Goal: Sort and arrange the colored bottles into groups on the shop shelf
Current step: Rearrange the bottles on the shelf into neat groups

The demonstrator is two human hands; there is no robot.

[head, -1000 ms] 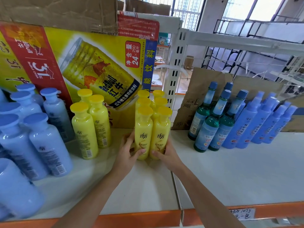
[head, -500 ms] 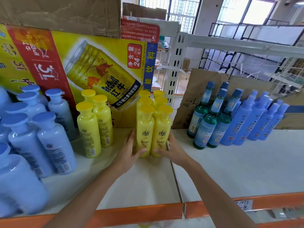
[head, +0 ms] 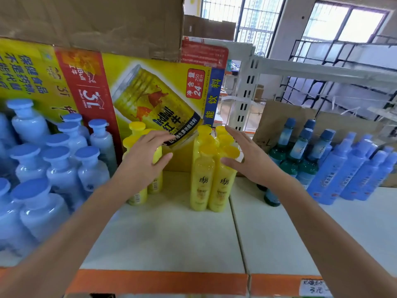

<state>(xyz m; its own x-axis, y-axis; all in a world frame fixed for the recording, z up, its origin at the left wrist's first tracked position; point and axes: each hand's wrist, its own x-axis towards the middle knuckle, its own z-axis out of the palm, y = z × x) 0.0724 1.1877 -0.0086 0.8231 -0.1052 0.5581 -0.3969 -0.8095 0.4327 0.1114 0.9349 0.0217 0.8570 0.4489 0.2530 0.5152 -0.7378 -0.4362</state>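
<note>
White shelf, orange front edge, barred windows behind. Yellow bottles stand mid-shelf between the released, straight-fingered left hand and right hand.

yellow bottles: tops behind left hand | pale blue bottles: cut by left edge | price tag: blurred
</note>
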